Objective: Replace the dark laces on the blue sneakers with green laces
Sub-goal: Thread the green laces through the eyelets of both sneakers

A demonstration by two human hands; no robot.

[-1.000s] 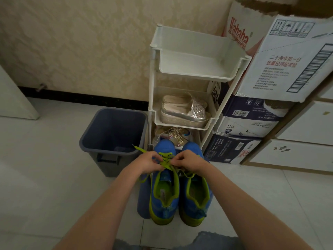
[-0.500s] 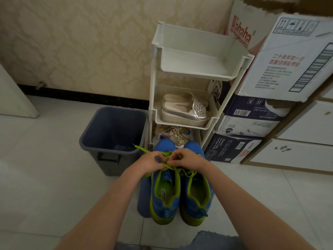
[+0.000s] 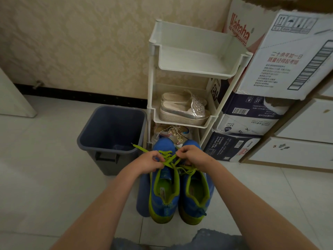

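The white shoe rack (image 3: 198,69) is your marker: the blue sneakers (image 3: 163,207) stand side by side on the floor just in front of its foot, toes toward it. They look light and soft-sided, so a hard tug will likely drag one along. Your left hand (image 3: 149,162) and right hand (image 3: 193,156) meet over the left shoe's eyelets, each pinching the green lace (image 3: 169,160) in curled fingers. It is flat and limp; hold it close to the stiff tip.
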